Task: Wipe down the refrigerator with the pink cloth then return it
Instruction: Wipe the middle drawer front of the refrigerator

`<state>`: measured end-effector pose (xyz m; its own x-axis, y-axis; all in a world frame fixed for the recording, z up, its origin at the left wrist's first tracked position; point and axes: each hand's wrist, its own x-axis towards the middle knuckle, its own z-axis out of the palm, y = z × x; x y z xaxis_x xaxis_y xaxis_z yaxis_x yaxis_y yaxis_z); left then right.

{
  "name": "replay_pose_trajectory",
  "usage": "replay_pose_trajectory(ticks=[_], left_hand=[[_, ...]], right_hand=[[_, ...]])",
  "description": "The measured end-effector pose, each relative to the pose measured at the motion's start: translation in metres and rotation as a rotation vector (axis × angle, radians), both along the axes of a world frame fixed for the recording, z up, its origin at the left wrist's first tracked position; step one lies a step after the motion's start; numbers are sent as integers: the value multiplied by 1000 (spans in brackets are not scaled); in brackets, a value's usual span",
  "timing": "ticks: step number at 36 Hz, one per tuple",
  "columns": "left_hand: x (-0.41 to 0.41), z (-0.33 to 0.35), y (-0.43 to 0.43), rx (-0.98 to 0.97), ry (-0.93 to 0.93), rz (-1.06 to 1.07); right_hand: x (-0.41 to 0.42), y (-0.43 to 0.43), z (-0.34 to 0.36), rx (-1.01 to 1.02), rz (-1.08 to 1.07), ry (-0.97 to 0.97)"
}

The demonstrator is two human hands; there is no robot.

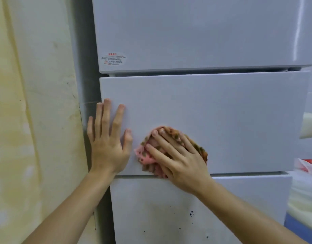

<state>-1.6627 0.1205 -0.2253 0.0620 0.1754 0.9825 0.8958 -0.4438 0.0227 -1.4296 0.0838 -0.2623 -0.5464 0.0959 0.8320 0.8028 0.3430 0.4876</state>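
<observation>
The white refrigerator (pixel 222 111) fills the view, with three stacked door panels. My right hand (pixel 176 155) presses the pink cloth (pixel 146 156), which has a brown-green pattern, flat against the lower left of the middle panel. The cloth is bunched under my palm and fingers, just above the gap to the bottom panel. My left hand (pixel 107 138) lies flat with fingers spread on the middle panel's left edge, a little left of the cloth and holding nothing.
A stained yellowish wall (pixel 33 120) stands close on the left of the refrigerator. A small label (pixel 113 59) sits on the top panel. Dark specks (pixel 191 213) mark the bottom panel. Plastic bags and pale objects (pixel 306 166) crowd the right edge.
</observation>
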Motion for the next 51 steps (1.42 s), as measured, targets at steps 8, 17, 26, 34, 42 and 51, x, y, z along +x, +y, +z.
replay_pose_trajectory(ticks=[8,17,26,34,42,51], left_hand=[[16,-2,-9,-12,-50,-9],[38,-4,-9,21,83,-41],[44,-8,-7,45,49,-34],[49,-3,-10,44,11,-51],[58,-2,-7,65,39,-55],[73,-4,-9,74,47,-35]], right_hand=[[47,-3,16,30,9,-41],[61,7,102,239,-19,665],[54,-5,-20,32,1,80],[113,-17,-1,-13,15,-103],[154,-4,109,234,-23,657],[119,-5,39,198,-66,450]])
